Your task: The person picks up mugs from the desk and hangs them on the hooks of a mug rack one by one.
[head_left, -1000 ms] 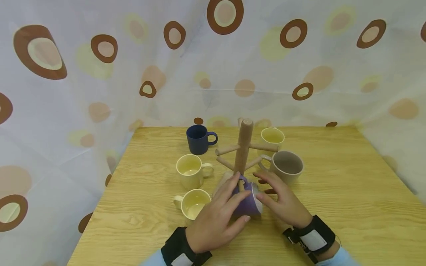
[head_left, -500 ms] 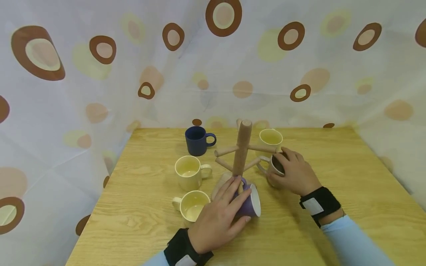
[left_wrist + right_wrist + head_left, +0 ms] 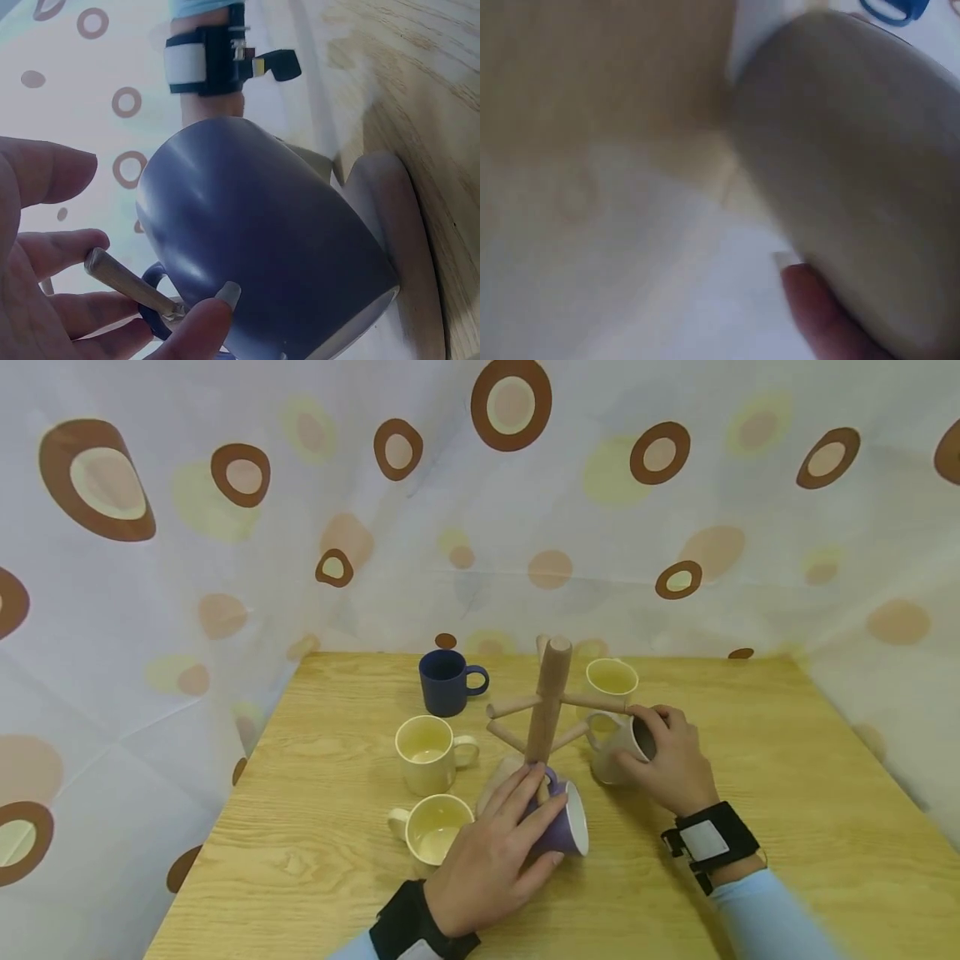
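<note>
A wooden mug tree [image 3: 547,710] stands at the middle of the table, and a purple mug [image 3: 562,827] hangs tilted by its handle on a low front peg. My left hand [image 3: 487,852] lies over this mug with its fingers extended. In the left wrist view a fingertip [image 3: 229,294] touches the mug's side, close to the peg [image 3: 127,281] through its handle. My right hand [image 3: 671,764] grips a grey mug [image 3: 617,752] by its rim and side, just right of the mug tree. That mug is tilted, its handle [image 3: 600,727] near a right-hand peg.
Two pale yellow mugs, a nearer one [image 3: 437,828] and a farther one [image 3: 426,752], stand left of the mug tree. Behind them is a dark blue mug [image 3: 444,683]. Another yellow mug [image 3: 611,678] stands behind the right-hand pegs. A patterned curtain [image 3: 420,568] encloses the table.
My right hand has left the purple mug, moved right to the grey mug, gripped it and tipped it with its handle toward the mug tree. My left hand has stayed on the purple mug.
</note>
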A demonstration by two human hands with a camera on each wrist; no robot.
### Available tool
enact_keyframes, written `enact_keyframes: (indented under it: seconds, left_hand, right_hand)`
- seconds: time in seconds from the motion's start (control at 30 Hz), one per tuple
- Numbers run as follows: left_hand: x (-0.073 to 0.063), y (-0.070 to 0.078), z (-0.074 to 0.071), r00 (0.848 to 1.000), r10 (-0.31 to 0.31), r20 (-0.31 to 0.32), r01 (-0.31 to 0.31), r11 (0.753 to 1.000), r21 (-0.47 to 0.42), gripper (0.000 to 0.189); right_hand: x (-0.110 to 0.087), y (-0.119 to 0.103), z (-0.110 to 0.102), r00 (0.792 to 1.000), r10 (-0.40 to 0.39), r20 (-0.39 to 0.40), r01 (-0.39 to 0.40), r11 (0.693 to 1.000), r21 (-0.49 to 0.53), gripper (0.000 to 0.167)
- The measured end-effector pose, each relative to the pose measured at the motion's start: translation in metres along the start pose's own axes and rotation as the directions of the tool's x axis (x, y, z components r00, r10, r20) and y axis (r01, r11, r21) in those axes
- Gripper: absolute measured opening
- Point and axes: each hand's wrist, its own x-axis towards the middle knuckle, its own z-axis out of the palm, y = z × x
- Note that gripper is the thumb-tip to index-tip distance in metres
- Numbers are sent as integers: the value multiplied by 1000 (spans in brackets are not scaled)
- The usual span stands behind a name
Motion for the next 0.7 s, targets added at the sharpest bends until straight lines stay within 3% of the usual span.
enact_keyframes:
  seconds: [0.13,0.33,0.57,0.7]
  left_hand:
    - [-1,-1,0,1000,3,-6,-3,1000,5,53]
    - [-1,-2,1,1000,18,-22,-18,1000,12,52]
    - [-1,-3,1,1000,13,-14,-13,1000,-6,50]
    - [-1,-3,1,1000,8,-5,-8,1000,-12,50]
  right_hand:
    - [-9,-1,10,991,-58,-117,75,987,144,61]
    - [-12,-14,12,952,-160,-260,212,959,188,65]
    - [-16,-25,13,928,-261,-266,319,926,201,62]
    - [-20,-25,19,928,-278,-250,332,920,210,61]
